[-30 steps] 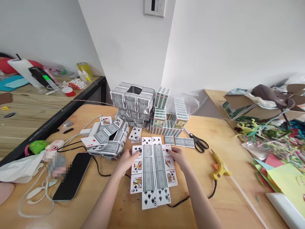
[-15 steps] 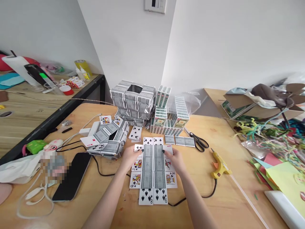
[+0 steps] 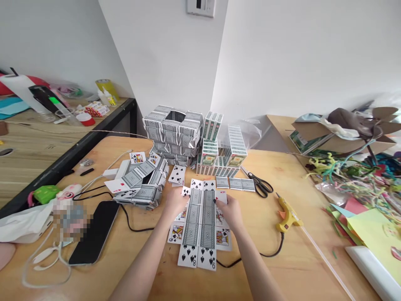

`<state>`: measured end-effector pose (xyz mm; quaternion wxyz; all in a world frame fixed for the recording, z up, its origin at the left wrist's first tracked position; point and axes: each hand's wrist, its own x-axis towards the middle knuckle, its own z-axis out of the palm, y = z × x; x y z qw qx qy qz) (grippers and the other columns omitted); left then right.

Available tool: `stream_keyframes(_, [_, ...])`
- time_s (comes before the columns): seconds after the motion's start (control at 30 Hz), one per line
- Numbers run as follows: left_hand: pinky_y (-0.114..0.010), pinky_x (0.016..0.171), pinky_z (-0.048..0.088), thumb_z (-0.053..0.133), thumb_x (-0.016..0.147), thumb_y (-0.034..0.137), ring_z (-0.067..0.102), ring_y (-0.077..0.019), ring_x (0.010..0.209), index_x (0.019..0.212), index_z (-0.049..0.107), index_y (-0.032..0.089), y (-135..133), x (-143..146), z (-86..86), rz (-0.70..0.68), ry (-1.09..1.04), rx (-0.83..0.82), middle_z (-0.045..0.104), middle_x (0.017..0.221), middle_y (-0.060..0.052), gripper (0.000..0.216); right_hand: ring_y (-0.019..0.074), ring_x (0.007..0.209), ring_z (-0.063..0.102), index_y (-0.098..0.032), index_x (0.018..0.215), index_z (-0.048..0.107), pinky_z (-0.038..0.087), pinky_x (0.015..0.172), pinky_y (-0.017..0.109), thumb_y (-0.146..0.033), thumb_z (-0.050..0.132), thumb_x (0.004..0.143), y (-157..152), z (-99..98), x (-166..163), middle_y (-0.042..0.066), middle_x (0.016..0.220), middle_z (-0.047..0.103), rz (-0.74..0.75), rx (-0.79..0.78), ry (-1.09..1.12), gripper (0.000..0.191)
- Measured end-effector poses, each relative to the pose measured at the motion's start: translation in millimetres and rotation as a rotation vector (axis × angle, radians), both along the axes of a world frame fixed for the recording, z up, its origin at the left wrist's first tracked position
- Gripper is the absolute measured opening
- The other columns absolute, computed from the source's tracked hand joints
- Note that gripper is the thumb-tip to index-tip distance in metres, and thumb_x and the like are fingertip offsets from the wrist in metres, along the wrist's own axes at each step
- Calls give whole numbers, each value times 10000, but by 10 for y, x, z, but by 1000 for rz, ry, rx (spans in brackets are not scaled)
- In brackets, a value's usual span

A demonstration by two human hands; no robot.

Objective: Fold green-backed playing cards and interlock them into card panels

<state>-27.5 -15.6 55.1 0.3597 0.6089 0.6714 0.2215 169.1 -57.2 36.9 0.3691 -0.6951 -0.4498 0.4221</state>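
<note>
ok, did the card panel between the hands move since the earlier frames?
Yes. Judged against the phone, the near end of the card panel has swung left, toward it.

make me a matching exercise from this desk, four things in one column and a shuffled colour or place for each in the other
Column one
1. card panel
2. glue gun
3. phone
4. scissors

Column two
A. dark-screened, lying left of both arms
B. at the right end of a row of face-down cards
C. held between the left hand and right hand
D. yellow

Pairs: 1-C, 2-D, 3-A, 4-B
</note>
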Motion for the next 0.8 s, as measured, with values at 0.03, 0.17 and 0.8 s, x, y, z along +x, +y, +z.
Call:
stream_keyframes(0.03, [-264, 577, 380, 525, 642, 160, 582, -211, 657, 601, 586, 160, 7, -19, 1, -9, -25, -17, 640, 650, -51, 74, 242, 703, 647, -168, 725, 631, 463, 577, 285, -294, 569, 665, -3, -8, 41, 52, 731, 700, -13, -10, 54, 152])
stream_keyframes(0.17, [-250, 585, 437, 523, 649, 182, 619, -203, 703, 742, 636, 139, 41, -97, -3, -56, -227, -99, 670, 699, -37, 153, 243, 720, 657, -160, 807, 640, 503, 612, 321, -371, 676, 605, 29, -12, 235, 68, 797, 705, 28, -92, 419, 294])
stream_keyframes(0.8, [-254, 656, 454, 663, 496, 166, 619, -191, 750, 734, 657, 141, 498, -131, -158, -351, -348, -155, 688, 788, -51, 240, 216, 727, 659, -138, 827, 669, 514, 703, 358, -319, 787, 477, 552, -240, 315, 60, 799, 711, 302, -26, 572, 411])
